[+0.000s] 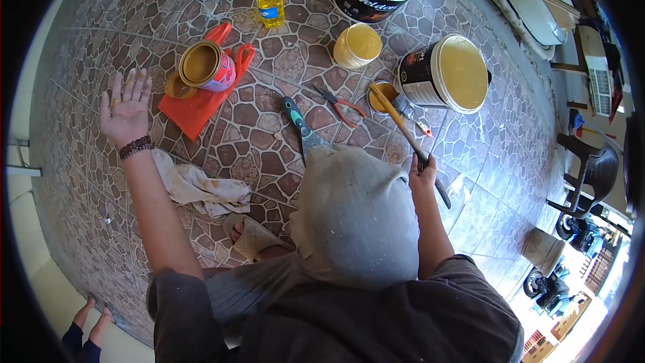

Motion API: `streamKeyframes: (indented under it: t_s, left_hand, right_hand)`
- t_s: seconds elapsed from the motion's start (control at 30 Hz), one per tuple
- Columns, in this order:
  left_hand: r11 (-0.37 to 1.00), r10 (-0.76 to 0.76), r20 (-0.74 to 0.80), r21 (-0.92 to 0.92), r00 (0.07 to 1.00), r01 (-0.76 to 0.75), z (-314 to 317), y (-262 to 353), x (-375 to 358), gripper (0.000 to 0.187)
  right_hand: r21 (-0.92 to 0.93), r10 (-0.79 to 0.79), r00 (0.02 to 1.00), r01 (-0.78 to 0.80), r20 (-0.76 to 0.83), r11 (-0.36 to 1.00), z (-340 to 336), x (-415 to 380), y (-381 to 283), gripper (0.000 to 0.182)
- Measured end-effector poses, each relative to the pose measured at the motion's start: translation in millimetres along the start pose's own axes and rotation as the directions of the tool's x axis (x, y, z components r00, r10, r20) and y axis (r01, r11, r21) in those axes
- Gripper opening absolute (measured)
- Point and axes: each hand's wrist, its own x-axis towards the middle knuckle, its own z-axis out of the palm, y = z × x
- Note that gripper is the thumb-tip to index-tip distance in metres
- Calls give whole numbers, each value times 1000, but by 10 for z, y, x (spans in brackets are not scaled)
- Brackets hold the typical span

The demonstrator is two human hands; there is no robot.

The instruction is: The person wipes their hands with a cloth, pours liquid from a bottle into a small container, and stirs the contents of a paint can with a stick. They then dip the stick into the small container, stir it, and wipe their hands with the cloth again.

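Note:
My left hand (127, 109) is raised at the left, open, fingers spread, with ochre smears on them. Near it stands an open paint can (200, 65) on a red plastic bag (195, 109), and a stained rag (201, 185) lies below my wrist. My right hand (422, 169) grips a long stick (408, 136), dark at the held end and coated yellow at the far end. That coated end reaches into a small open can (383, 96). Beside this can lies a clear plastic piece (404, 106) with a red tip.
A putty knife (293, 113) and red-handled pliers (339, 105) lie on the stone-patterned floor. Beyond stand a bottle of yellow liquid (270, 5), a yellow-filled tub (357, 46) and two black-labelled buckets (463, 74), (366, 1). A grey head covering (356, 215) blocks the lower middle. Someone's bare legs (101, 326) show lower left.

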Motion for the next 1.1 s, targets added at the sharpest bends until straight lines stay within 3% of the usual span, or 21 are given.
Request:
streamKeyframes:
  t_s: [0.3, 0.4, 0.47, 0.5, 0.57, 0.6, 0.63, 0.67, 0.7, 0.73, 0.83, 0.97, 1.1]
  left_hand:
    - [990, -13, 112, 143, 994, -3, 299, -104, -46, 62]
    - [972, -26, 225, 233, 974, -28, 286, -147, -23, 61]
    - [908, 20, 354, 384, 935, -165, 332, -180, -23, 58]
    - [908, 18, 353, 386, 936, -163, 390, -200, -50, 58]
    - [556, 175, 408, 711, 896, -432, 587, -252, -151, 55]
    - [553, 178, 405, 713, 897, -431, 671, -270, -186, 55]
    - [185, 240, 645, 704, 726, -686, 754, -278, -212, 54]
    - [-217, 180, 841, 540, 510, -813, 826, -286, -254, 53]
    - [-275, 180, 850, 527, 495, -804, 905, -334, -329, 58]
    - [-315, 136, 844, 534, 520, -784, 997, -348, -437, 58]
    - [-508, 64, 830, 505, 554, -697, 1079, -440, -553, 63]
    - [-478, 18, 825, 503, 564, -720, 1057, -528, -537, 68]
    - [-475, -24, 820, 494, 572, -728, 1041, -555, -534, 70]
  right_hand:
    - [-92, 92, 994, -86, 60, 992, 12, 161, 84, 29]
    - [-76, 90, 996, -88, 20, 993, 5, 255, 112, 29]
    - [-38, 132, 991, -132, 5, 991, -22, 354, 141, 30]
    - [-52, 142, 990, -141, 20, 989, -18, 365, 154, 31]
    - [-70, 154, 987, -151, 34, 986, -33, 371, 173, 33]
    - [-153, 116, 993, -111, 24, 982, -46, 374, 176, 35]
    - [-236, 80, 997, -73, 21, 969, -53, 393, 190, 37]
    - [-21, 332, 940, -332, 76, 943, -192, 683, 150, 40]
    - [-147, 263, 954, -242, 143, 959, -192, 595, 156, 42]
    - [-87, 272, 954, -262, 128, 961, -217, 636, 175, 42]
    - [-235, 288, 948, -252, 135, 939, -691, 1128, 135, 44]
    - [-429, 271, 937, -156, 222, 890, -917, 2120, 153, 54]
    - [-530, 219, 908, 5, 358, 848, -519, 1642, 167, 52]
